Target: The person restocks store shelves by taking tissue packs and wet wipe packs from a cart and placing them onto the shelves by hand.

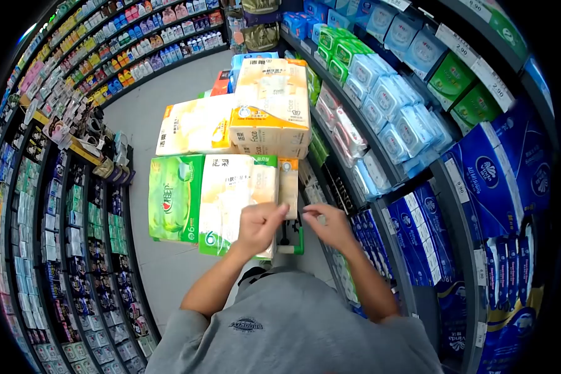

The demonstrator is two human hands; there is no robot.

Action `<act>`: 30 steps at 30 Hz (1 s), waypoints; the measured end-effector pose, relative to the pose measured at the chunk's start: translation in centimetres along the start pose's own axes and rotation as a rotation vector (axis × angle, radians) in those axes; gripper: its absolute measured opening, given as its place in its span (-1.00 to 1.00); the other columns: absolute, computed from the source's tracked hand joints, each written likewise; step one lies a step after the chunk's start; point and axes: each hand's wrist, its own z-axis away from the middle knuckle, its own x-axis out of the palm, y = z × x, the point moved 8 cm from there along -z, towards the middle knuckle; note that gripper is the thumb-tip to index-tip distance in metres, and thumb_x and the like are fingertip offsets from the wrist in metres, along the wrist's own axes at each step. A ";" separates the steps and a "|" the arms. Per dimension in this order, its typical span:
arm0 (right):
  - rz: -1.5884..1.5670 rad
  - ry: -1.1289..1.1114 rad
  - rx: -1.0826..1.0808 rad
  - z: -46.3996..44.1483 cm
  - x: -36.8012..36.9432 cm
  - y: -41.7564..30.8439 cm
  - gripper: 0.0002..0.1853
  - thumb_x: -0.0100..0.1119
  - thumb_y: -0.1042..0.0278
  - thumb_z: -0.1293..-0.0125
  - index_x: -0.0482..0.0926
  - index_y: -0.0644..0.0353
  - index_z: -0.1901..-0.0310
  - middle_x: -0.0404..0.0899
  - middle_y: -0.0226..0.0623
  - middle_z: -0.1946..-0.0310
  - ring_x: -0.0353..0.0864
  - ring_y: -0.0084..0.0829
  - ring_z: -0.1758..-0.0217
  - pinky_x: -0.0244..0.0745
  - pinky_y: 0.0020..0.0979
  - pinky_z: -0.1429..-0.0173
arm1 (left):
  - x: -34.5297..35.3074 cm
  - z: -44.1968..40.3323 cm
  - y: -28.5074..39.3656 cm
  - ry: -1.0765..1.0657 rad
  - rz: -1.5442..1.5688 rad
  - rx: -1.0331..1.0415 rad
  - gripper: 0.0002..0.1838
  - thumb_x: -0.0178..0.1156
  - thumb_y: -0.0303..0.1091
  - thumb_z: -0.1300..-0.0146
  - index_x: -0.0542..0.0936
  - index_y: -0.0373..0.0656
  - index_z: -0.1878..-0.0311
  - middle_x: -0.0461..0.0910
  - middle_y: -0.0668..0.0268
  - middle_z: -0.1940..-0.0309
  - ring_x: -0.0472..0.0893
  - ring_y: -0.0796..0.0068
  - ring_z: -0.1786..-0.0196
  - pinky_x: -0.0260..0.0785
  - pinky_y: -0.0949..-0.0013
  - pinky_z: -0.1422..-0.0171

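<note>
My left hand (260, 229) is closed like a fist, held in front of the near end of a white-and-green tissue pack (230, 187). To its right, my right hand (330, 225) has its fingers curled in towards the thumb. A small gap separates the two hands, and whatever their fingers may hold is hidden. Ahead of them tissue packs are piled up: a green pack (173, 199) on the left, and further off a cream-and-orange pack (196, 124) beside a taller cream-and-orange stack (271, 106). A green corner piece (301, 240) of a cart shows below my right hand.
On the right, shelves hold blue tissue packs (417, 230), light-blue wipes packs (386, 106) and green packs (452, 81) behind price tags (458, 181). Curved-looking shelves of bottles (149, 47) and small boxes (28, 181) line the left. Grey floor (143, 81) runs between.
</note>
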 end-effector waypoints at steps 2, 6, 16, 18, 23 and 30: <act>-0.039 -0.038 -0.096 -0.6 2.0 -2.0 -0.78 0.26 0.37 -0.19 0.60 0.30 0.17 0.64 -0.15 0.31 0.67 -0.35 0.30 0.52 -0.41 0.21 | 1.2 0.9 -0.4 -0.052 0.030 -0.017 -0.59 0.12 -0.41 -0.34 0.36 -0.28 0.68 0.27 0.36 0.77 0.22 0.64 0.66 0.07 0.41 0.58; -0.040 -0.101 -0.054 0.8 3.4 0.0 -0.76 0.26 0.35 -0.19 0.60 0.30 0.16 0.63 -0.14 0.28 0.66 -0.32 0.24 0.53 -0.37 0.14 | 0.9 4.9 -4.4 -0.004 0.024 -0.301 -0.47 0.14 -0.32 -0.35 0.24 -0.24 0.75 0.13 0.51 0.79 0.09 0.73 0.64 -0.09 0.45 0.59; -0.036 -0.157 0.512 7.7 9.5 15.6 -0.11 0.30 -0.07 -0.17 0.14 0.40 -0.33 0.61 0.04 0.18 0.63 -0.28 0.15 0.51 -0.35 0.05 | -5.0 5.7 -9.4 0.114 -0.187 -0.337 -0.50 0.18 -0.31 -0.32 0.35 -0.26 0.76 0.24 0.42 0.84 0.18 0.71 0.69 -0.01 0.46 0.62; -0.057 -0.177 0.549 7.6 9.8 13.9 -0.23 0.27 -0.09 -0.16 0.32 0.38 -0.22 0.57 0.12 0.10 0.60 -0.13 0.02 0.47 -0.27 -0.04 | -5.3 3.0 -8.6 0.150 -0.195 -0.286 -0.51 0.18 -0.31 -0.31 0.37 -0.26 0.75 0.26 0.42 0.83 0.20 0.71 0.69 0.02 0.47 0.60; -0.003 -0.077 0.463 5.6 8.1 15.4 -0.25 0.28 -0.10 -0.17 0.38 0.41 -0.17 0.58 0.09 0.08 0.62 -0.16 0.01 0.49 -0.30 -0.04 | -8.6 -4.2 -8.3 0.352 -0.153 -0.101 -0.76 0.21 -0.33 -0.28 0.53 -0.30 0.44 0.52 0.38 0.56 0.40 0.68 0.49 0.25 0.54 0.38; -0.354 0.430 0.206 -10.4 -1.3 7.4 -0.36 0.26 -0.01 -0.24 0.43 0.47 -0.08 0.57 0.08 0.04 0.61 -0.30 0.00 0.48 -0.40 -0.05 | -11.3 -13.5 -12.2 0.446 -0.075 -0.196 -0.52 0.20 -0.19 -0.29 0.43 -0.35 -0.13 0.49 0.15 0.01 0.47 0.42 -0.03 0.34 0.38 -0.14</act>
